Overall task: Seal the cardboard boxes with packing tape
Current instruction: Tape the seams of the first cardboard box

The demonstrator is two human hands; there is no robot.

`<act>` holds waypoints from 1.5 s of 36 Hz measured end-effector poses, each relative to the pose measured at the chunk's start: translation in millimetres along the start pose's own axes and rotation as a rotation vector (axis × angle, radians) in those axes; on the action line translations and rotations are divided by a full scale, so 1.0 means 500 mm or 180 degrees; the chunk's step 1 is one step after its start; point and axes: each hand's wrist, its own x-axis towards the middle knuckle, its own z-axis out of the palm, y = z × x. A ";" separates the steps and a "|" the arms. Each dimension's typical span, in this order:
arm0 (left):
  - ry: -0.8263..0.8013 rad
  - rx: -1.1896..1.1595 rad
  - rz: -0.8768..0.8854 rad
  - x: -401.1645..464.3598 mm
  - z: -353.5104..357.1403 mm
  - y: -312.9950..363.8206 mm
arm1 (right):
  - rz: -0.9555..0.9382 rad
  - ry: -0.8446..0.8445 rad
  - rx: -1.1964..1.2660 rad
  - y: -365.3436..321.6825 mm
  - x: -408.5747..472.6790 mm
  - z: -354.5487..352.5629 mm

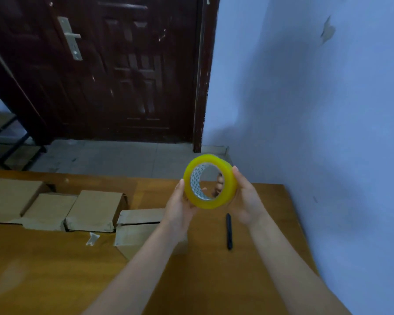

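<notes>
A yellowish roll of packing tape (228, 196) is held upright in the air above the wooden table (55, 269), its hole facing me. My left hand (179, 208) grips its left rim and my right hand (246, 201) grips its right rim. Several brown cardboard boxes lie in a row on the left of the table, among them one (93, 210) in the middle and a nearer one (137, 233) partly hidden under my left forearm, its top seam showing a dark slit.
A black pen-like tool (229, 231) lies on the table below the tape. A small scrap of clear tape (92, 238) lies in front of the boxes. A dark door (123, 69) stands beyond the table, a blue wall (316, 98) at the right.
</notes>
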 end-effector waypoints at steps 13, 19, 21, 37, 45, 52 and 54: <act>-0.0549 0.1815 0.1332 -0.038 -0.032 0.155 | -0.0177 -0.0271 -0.1563 0.006 -0.014 0.061; -0.0707 0.2752 0.1750 -0.035 -0.071 0.209 | -0.0212 -0.0127 -0.2126 0.021 -0.005 0.118; -0.0738 0.2839 0.1826 -0.038 -0.080 0.220 | -0.0244 -0.0119 -0.2306 0.028 -0.002 0.132; -0.0066 0.1224 0.1718 -0.040 -0.161 0.253 | -0.0500 -0.0225 -0.3488 0.071 0.004 0.192; -0.0358 0.0904 0.1580 -0.049 -0.223 0.264 | -0.1296 -0.0038 -0.4605 0.087 0.006 0.208; -0.0325 0.0089 0.1130 -0.057 -0.241 0.230 | -0.2024 0.0001 -0.5608 0.079 0.020 0.225; -0.0233 -0.0183 0.0877 -0.054 -0.241 0.217 | -0.2383 0.0021 -0.5859 0.084 0.024 0.222</act>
